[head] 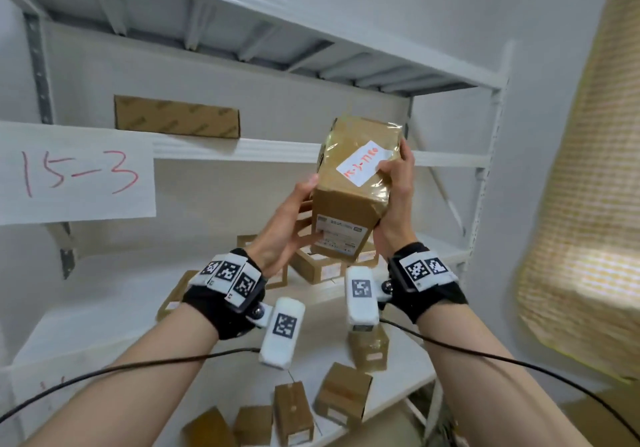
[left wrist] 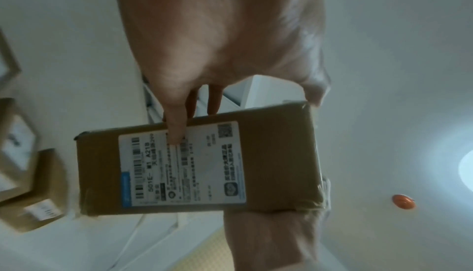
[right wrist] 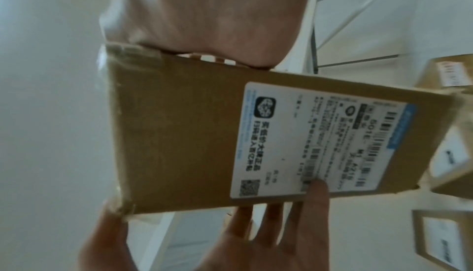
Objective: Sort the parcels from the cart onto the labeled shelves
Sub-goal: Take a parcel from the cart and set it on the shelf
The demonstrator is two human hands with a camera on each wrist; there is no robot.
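While both hands hold a brown taped parcel point(head: 358, 183) up in front of the shelving, the step in hand looks like reading its handwritten sticker point(head: 363, 162) to pick a shelf; the red writing is too smeared to read for certain, though it may match the paper sign point(head: 74, 173) marked 15-3 on the shelf edge at left. The left hand point(head: 285, 230) cups the near lower end, its fingers curled round the face that carries the printed shipping label point(left wrist: 181, 164), one fingertip pressing on that label. The right hand point(head: 398, 197) clasps the far side, thumb laid on the sticker's corner and fingers wrapped behind. The parcel is tilted, off every surface, level with the middle shelf's front lip point(head: 277, 150). If the code does belong here, the next move calls for raising the parcel over that lip and sliding it in flat. That shelf holds one flat box point(head: 176, 117) toward the left, with open board to its right, so there is room; the upright post point(head: 495, 135) at the right end and the underside of the shelf above limit the swing. Below, the lower shelves carry several small boxes point(head: 343, 393), some close behind the wrists, and the wrist cables point(head: 485, 353) hang near them.
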